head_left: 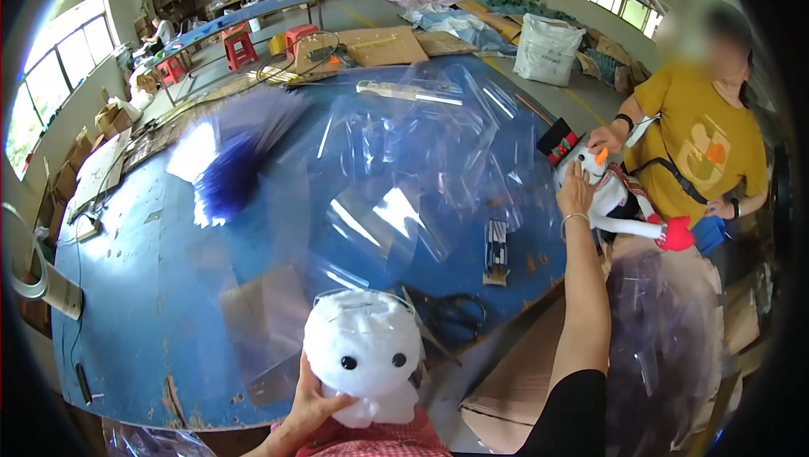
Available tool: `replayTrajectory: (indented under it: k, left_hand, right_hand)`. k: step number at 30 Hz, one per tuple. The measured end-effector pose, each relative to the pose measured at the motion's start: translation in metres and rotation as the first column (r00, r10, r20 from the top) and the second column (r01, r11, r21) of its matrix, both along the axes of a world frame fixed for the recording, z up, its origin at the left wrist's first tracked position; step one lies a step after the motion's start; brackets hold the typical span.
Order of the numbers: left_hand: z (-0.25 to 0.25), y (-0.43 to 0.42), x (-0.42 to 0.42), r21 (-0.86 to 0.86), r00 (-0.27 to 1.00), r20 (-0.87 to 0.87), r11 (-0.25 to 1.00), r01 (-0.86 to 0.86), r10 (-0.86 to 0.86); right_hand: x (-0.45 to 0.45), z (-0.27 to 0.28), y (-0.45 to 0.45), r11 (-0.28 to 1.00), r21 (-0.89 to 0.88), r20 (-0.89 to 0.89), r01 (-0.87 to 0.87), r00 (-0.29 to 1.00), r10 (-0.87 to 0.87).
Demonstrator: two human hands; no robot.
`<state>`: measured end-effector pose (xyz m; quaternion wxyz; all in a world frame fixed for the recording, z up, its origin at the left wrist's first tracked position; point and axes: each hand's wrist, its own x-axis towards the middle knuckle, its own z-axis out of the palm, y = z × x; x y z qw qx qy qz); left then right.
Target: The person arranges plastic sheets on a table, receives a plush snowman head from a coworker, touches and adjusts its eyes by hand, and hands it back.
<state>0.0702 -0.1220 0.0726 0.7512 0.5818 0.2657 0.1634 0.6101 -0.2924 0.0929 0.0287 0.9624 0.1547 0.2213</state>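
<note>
Left hand point(316, 406) clamped around a white doll point(362, 343) by the near table edge point(126, 314); right hand point(575, 193) lies on a snowman's point(605, 196) head, forward-right, body slanting down toward a co-worker point(704, 132), its grip impossible to tell from here

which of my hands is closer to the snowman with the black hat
Right. The right hand touches the snowman at its head; the left hand is well away, holding the white plush head.

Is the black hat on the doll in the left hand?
No, the hat is on the snowman that the right hand touches.
</note>
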Motion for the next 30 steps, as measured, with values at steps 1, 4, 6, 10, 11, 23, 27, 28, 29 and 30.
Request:
replayTrajectory:
  k: [1, 4, 6, 10, 11, 23, 27, 28, 29, 30]
  left_hand:
    - [-0.003, 0.005, 0.005, -0.024, 1.000, -0.017, 1.000, -0.001, 0.000]
    - [-0.014, 0.018, 0.017, -0.079, 0.998, -0.069, 0.997, 0.000, -0.006]
    - [-0.013, 0.023, 0.024, -0.073, 0.992, -0.128, 0.997, -0.015, 0.006]
    - [-0.017, 0.026, 0.026, -0.122, 0.977, -0.215, 0.992, -0.025, -0.002]
    - [-0.021, 0.027, 0.023, -0.138, 0.976, -0.216, 0.990, -0.032, 0.001]
    - [-0.023, 0.026, 0.029, -0.083, 0.984, -0.175, 0.995, -0.047, 0.031]
    - [-0.024, 0.028, 0.026, -0.079, 0.977, -0.214, 0.996, -0.029, 0.012]
    - [-0.023, 0.029, 0.025, -0.077, 0.974, -0.225, 0.997, -0.025, 0.007]
    - [-0.024, 0.030, 0.024, -0.077, 0.974, -0.228, 0.997, -0.022, 0.004]
    - [-0.024, 0.031, 0.023, -0.076, 0.972, -0.233, 0.997, -0.018, -0.001]
  right_hand:
    - [0.025, -0.009, 0.001, 0.997, -0.079, 0.038, 0.014, 0.999, -0.011]
    - [0.059, -0.013, 0.011, 0.991, -0.116, 0.064, 0.064, 0.996, -0.057]
    - [0.081, -0.021, 0.010, 0.984, -0.153, 0.042, 0.087, 0.996, -0.081]
    - [0.096, -0.032, 0.011, 0.962, -0.231, 0.067, 0.147, 0.989, -0.135]
    - [0.096, -0.035, 0.011, 0.979, -0.123, 0.078, 0.161, 0.985, -0.152]
    - [0.096, -0.050, -0.014, 0.959, -0.199, 0.314, 0.201, 0.940, -0.132]
    - [0.093, -0.046, -0.001, 0.942, -0.221, 0.268, 0.251, 0.945, -0.188]
    - [0.096, -0.048, -0.001, 0.941, -0.208, 0.251, 0.267, 0.944, -0.212]
    - [0.100, -0.050, 0.000, 0.940, -0.194, 0.234, 0.282, 0.943, -0.235]
    - [0.103, -0.051, 0.000, 0.948, -0.169, 0.218, 0.268, 0.949, -0.229]
